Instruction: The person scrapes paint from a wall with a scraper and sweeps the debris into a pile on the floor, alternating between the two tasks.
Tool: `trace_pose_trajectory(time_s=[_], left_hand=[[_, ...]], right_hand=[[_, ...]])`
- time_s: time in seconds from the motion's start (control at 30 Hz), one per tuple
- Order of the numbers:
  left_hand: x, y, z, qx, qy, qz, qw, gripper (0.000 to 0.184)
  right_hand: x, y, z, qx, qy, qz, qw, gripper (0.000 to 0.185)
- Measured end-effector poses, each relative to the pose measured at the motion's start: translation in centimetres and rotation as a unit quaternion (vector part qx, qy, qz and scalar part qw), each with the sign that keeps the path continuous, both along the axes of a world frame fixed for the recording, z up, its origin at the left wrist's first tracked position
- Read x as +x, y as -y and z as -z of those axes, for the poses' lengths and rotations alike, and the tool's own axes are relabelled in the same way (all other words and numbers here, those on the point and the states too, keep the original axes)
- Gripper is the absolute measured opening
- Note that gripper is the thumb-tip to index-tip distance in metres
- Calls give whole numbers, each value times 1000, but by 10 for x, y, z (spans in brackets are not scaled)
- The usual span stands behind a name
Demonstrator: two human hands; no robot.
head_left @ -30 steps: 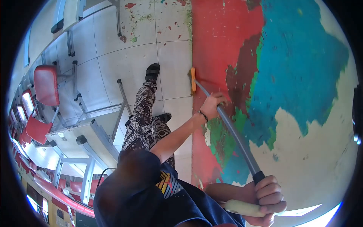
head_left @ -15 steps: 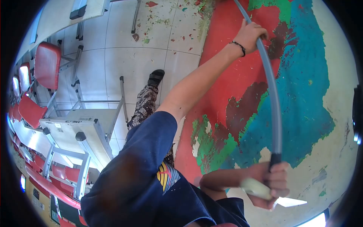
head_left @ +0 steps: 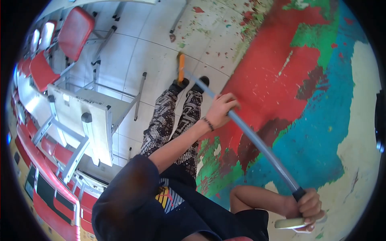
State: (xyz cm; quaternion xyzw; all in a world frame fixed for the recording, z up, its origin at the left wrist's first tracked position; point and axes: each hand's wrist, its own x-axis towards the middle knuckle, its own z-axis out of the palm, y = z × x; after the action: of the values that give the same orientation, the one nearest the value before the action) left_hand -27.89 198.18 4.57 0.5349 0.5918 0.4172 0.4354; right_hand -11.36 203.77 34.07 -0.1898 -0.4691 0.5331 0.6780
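Observation:
A long grey pole point(head_left: 261, 146) runs diagonally from my feet to the lower right, with an orange head point(head_left: 181, 67) at its far end, close to my shoes. Partway along the pole, my left hand point(head_left: 222, 110), with a dark bracelet at the wrist, is closed round it. At the near end, just past a black grip point(head_left: 298, 194), my right hand point(head_left: 310, 207) is wrapped round the pole. The same hand also holds a tool with a cream handle point(head_left: 289, 223), which looks like a scraper; its pale blade is mostly hidden.
Beside me on the right is a surface with peeling red point(head_left: 265, 88), green and blue paint point(head_left: 309, 132). Paint flakes point(head_left: 201, 30) lie on the tiled floor point(head_left: 157, 52). Red chairs point(head_left: 76, 34) and a white table point(head_left: 80, 116) stand at the left.
The pole has swung left and down off the painted surface, and its orange head has come into view by my feet. My left hand moved with it; my right hand shifted slightly.

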Motion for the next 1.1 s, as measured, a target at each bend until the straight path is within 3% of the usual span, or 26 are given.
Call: trace_pose_trajectory(time_s=[0.13, 0.23, 0.3, 0.37, 0.4, 0.43, 0.5, 0.57, 0.63, 0.67, 0.7, 0.73, 0.77, 0.9, 0.93, 1.03, 1.1], left_hand=[[-59, 6, 9, -76, -99, -6, 992, 29], [-91, -21, 9, -71, -151, -35, 985, 32], [-115, -30, 20, -71, -168, -47, 982, 34], [-157, -35, 51, -107, -209, -46, 971, 36], [-176, -33, 77, -145, -228, -38, 962, 36], [-188, -30, 98, -141, -231, -39, 962, 36], [-199, -26, 136, -168, -357, -128, 910, 26], [-193, -33, 168, -131, -309, -129, 933, 24], [-162, -43, 169, -87, -208, -117, 967, 22], [-140, -58, 151, -74, -158, -108, 979, 22], [-114, -68, 133, -85, -157, -108, 978, 22], [-87, -78, 114, -93, -154, -107, 978, 22], [-65, -89, 99, -109, -143, -87, 980, 23], [11, -129, 72, -95, -42, 2, 995, 31], [31, -135, 77, -88, -23, 14, 996, 32], [42, -151, 22, -147, -42, 68, 986, 32], [43, -161, 8, -133, 3, 68, 989, 33]], right_hand=[[-19, -33, 43, -39, 3, -126, 991, 21], [-24, -52, 66, -53, -7, -41, 998, 21], [-37, -67, 91, -111, 34, 51, 992, 22], [-81, -71, 131, -70, 136, 204, 967, 20], [-86, -77, 155, -137, 26, 19, 990, 18], [-87, -79, 175, -196, -82, -164, 963, 17], [-104, -58, 199, -207, -38, -156, 965, 17], [-103, -57, 209, -222, 7, -157, 962, 18], [-72, -67, 200, -249, -39, -71, 965, 19], [-68, -69, 191, -127, 149, 125, 973, 18], [-64, -73, 174, 13, 323, 308, 895, 18], [-46, -82, 142, -69, 210, 140, 965, 18], [-25, -91, 108, -148, 87, -34, 985, 18], [2, -101, 42, -69, 157, 80, 982, 23], [12, -101, 30, -70, 155, 71, 983, 23], [35, -102, 8, -13, 138, 9, 990, 22], [36, -108, 4, 159, 308, 155, 925, 37]])
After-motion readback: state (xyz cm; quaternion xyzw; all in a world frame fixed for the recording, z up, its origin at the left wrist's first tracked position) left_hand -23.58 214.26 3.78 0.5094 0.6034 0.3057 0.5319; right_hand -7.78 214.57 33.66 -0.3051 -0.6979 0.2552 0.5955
